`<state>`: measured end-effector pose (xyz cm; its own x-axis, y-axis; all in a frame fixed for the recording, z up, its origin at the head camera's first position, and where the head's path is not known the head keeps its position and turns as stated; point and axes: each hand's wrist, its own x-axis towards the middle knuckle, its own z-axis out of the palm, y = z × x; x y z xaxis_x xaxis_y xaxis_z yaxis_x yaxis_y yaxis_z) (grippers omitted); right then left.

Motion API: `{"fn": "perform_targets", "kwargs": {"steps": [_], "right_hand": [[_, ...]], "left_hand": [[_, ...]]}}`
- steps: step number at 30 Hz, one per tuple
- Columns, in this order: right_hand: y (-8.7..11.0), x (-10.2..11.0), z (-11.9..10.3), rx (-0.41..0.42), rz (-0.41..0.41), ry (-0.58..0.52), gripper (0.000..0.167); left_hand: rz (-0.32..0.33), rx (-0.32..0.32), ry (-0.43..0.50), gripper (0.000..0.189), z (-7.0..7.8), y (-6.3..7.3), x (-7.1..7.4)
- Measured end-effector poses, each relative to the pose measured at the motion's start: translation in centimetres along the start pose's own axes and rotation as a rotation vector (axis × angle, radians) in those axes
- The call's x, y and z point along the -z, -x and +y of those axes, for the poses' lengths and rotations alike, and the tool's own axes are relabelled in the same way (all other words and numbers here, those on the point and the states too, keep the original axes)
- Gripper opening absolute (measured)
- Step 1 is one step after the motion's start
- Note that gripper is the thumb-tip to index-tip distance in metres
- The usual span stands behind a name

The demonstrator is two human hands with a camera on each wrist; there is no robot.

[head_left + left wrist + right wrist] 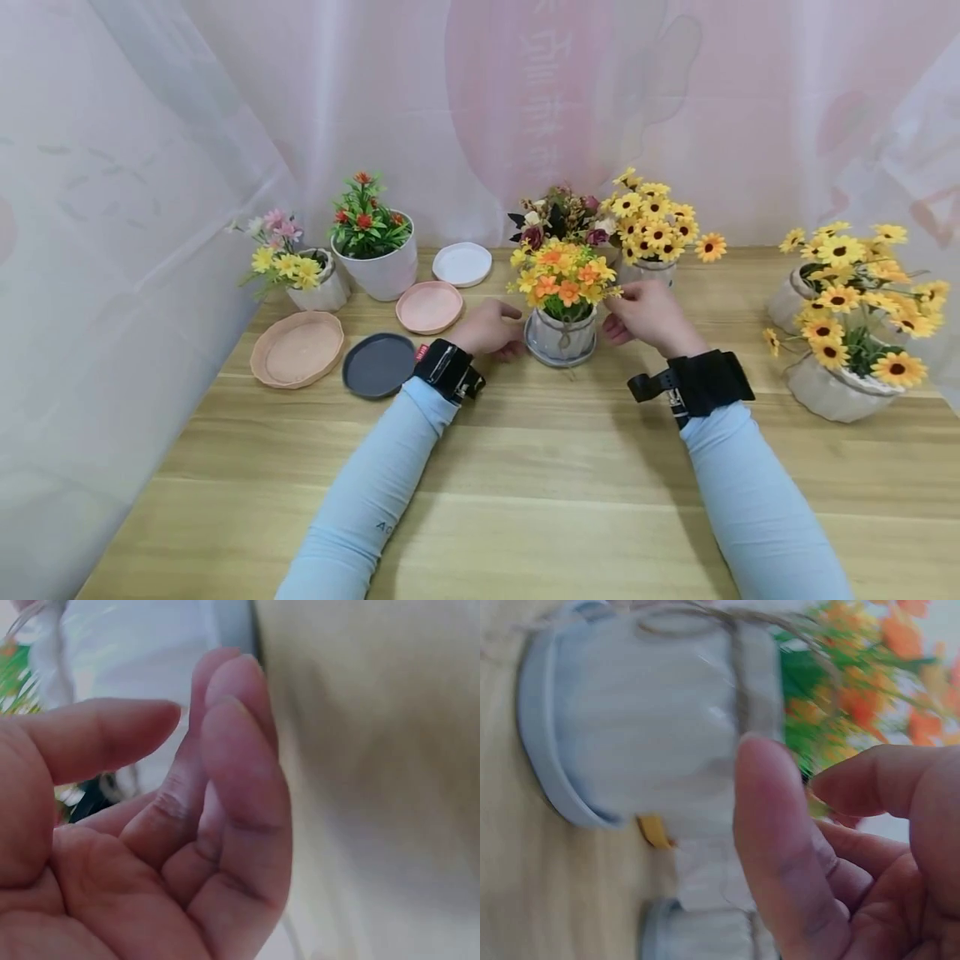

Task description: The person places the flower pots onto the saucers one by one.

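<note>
A white pot (pixel 559 337) of orange and yellow flowers (pixel 558 279), tied with twine, stands upright in a grey-blue saucer (pixel 532 346). Just left of it is my left hand (pixel 489 327), its fingers loosely bent with nothing between them in the left wrist view. On the other side, my right hand (pixel 651 317) hovers near the pot's rim and lower blossoms. The right wrist view shows the pot (pixel 660 720) beside the thumb and fingers, which hold nothing; whether a fingertip brushes the flowers I cannot tell.
To the left lie a tan saucer (pixel 296 348), a dark grey one (pixel 378 365), a pink one (pixel 429 307) and a white one (pixel 462 264). Behind them stand a red-flowered pot (pixel 384 271) and a pink-and-yellow one (pixel 324 292). Yellow-flowered pots (pixel 648 271) (pixel 840 392) are at the right.
</note>
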<state>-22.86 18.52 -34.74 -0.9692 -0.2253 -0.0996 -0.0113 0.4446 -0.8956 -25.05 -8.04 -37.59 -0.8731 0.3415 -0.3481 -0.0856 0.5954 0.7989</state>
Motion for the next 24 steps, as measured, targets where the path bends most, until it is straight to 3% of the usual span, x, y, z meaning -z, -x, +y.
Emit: {"fn": "perform_targets", "kwargs": {"steps": [4,9,11,15,19,24], "right_hand": [[0.9,1.5,-0.5,0.010,0.030,0.000,0.038],[2.0,3.2,-0.9,0.001,0.053,0.029,0.042],[2.3,3.8,-0.9,0.003,0.057,0.035,0.043],[3.0,4.6,-1.0,0.006,0.078,0.036,0.043],[3.6,5.0,-1.1,0.005,0.080,0.056,0.042],[4.3,4.8,-1.1,0.022,0.056,0.093,0.041]], "left_hand": [[0.057,-0.014,-0.039,0.040,0.2,1.1,2.1],[0.175,-0.064,-0.145,0.031,0.1,3.6,5.5],[0.231,-0.079,-0.247,0.029,-0.5,4.7,7.0],[0.298,-0.034,-0.479,0.029,-2.1,6.0,9.7],[0.278,0.049,-0.663,0.032,-3.9,6.5,11.8],[0.204,0.068,-0.804,0.029,-5.6,6.9,12.7]]}}
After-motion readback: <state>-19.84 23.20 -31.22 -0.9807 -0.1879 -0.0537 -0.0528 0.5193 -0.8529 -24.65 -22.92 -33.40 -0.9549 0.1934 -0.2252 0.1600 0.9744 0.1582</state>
